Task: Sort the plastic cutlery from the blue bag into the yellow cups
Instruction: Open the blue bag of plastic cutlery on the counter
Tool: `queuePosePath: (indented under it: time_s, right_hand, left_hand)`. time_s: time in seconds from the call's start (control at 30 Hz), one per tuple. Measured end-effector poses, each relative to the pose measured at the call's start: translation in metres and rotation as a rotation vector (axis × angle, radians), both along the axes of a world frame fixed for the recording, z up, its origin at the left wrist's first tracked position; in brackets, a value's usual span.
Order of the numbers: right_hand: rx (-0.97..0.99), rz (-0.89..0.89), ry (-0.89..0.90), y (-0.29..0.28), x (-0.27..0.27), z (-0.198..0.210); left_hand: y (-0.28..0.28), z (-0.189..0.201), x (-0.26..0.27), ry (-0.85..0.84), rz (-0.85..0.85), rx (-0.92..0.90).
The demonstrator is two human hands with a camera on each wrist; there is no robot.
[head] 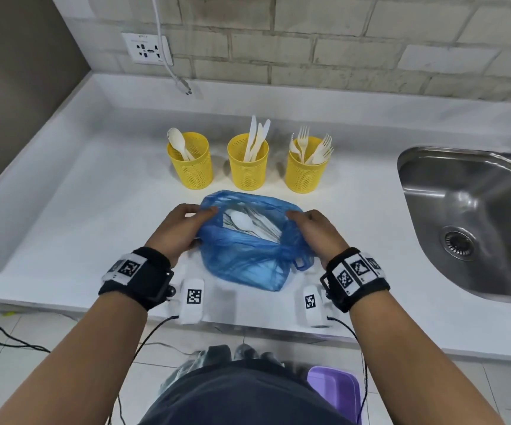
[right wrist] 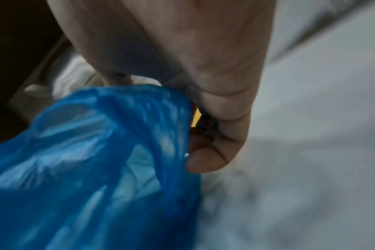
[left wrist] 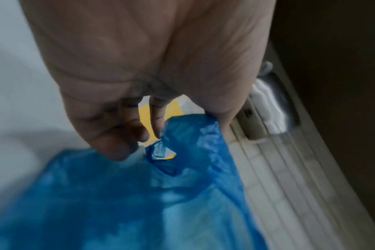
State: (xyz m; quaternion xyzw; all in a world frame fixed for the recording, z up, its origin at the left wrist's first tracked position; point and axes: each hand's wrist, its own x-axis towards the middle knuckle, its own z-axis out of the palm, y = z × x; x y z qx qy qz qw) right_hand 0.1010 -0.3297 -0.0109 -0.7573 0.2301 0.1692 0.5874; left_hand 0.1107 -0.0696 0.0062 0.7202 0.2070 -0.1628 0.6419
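A blue plastic bag (head: 248,256) lies on the white counter (head: 94,210) near its front edge, its mouth pulled wide. Inside it I see a white spoon (head: 240,221) on top of more white cutlery. My left hand (head: 183,225) pinches the bag's left rim (left wrist: 188,135), and my right hand (head: 312,228) pinches the right rim (right wrist: 161,108). Behind the bag stand three yellow mesh cups: the left cup (head: 191,167) holds spoons, the middle cup (head: 248,167) knives, the right cup (head: 306,170) forks.
A steel sink (head: 475,216) is sunk into the counter at the right. A wall socket (head: 147,49) with a hanging white cable (head: 168,62) is on the brick wall behind. A purple tub (head: 334,391) stands on the floor below.
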Motion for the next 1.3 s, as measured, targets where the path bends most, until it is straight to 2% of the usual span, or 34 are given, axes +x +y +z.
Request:
queuePosePath:
  time_s: [0.07,0.13,0.2,0.27,0.3,0.43,0.5,0.57,0.63,0.7,0.77,0.9,1.0,1.1,1.17,1.3]
  right_hand:
    - [-0.21,0.049,-0.046,-0.001,-0.008,0.004]
    - [-0.275,0.093,-0.07,-0.006,-0.016,0.009]
    - [-0.32,0.157,-0.077,-0.008,-0.021,0.01]
    - [-0.348,0.192,-0.114,-0.011,-0.023,0.006]
    - [-0.293,0.166,-0.142,-0.011,-0.024,0.004]
    - [0.258,-0.131,-0.111,-0.008,-0.03,-0.002]
    - [0.363,-0.228,-0.074,-0.007,-0.032,-0.003]
    - [0.224,-0.256,-0.099,-0.01,-0.032,-0.011]
    - [0.037,-0.197,-0.107,-0.013,-0.032,-0.018]
    - [0.005,-0.148,-0.043,-0.014,-0.032,-0.02]
    - [0.119,-0.163,0.015,-0.011,-0.031,-0.018]
    - [0.387,-0.238,-0.037,-0.002,-0.03,-0.004]
    - [0.638,-0.355,-0.059,0.001,-0.026,0.001]
    - [0.878,-0.492,-0.005,0.002,-0.022,0.003]
    - [1.05,-0.642,0.018,0.001,-0.019,-0.003]
    - [1.151,-0.738,0.024,0.005,-0.016,-0.015]
  left_hand:
    - [0.005,0.0,-0.002,-0.03,-0.077,0.289]
    - [0.01,0.005,-0.006,-0.037,-0.17,0.504]
    - [0.014,0.009,-0.009,-0.048,-0.219,0.574]
    - [0.015,0.009,-0.012,-0.065,-0.208,0.477]
    - [0.014,0.008,-0.013,-0.062,-0.177,0.378]
    - [0.01,0.005,-0.017,-0.035,-0.039,0.042]
    - [0.007,0.004,-0.018,-0.079,0.04,-0.062]
    - [0.006,0.003,-0.02,-0.121,0.095,-0.1]
    - [0.003,0.0,-0.022,-0.116,0.124,-0.192]
    - [0.002,-0.003,-0.023,-0.073,0.153,-0.303]
    - [0.0,-0.008,-0.022,-0.049,0.172,-0.329]
    - [-0.005,-0.015,-0.021,-0.054,0.226,-0.334]
    - [-0.006,-0.016,-0.02,-0.013,0.295,-0.486]
    - [-0.003,-0.012,-0.018,0.034,0.345,-0.688]
    - [0.001,-0.011,-0.016,0.06,0.42,-0.717]
    - [-0.003,-0.013,-0.016,0.112,0.551,-0.859]
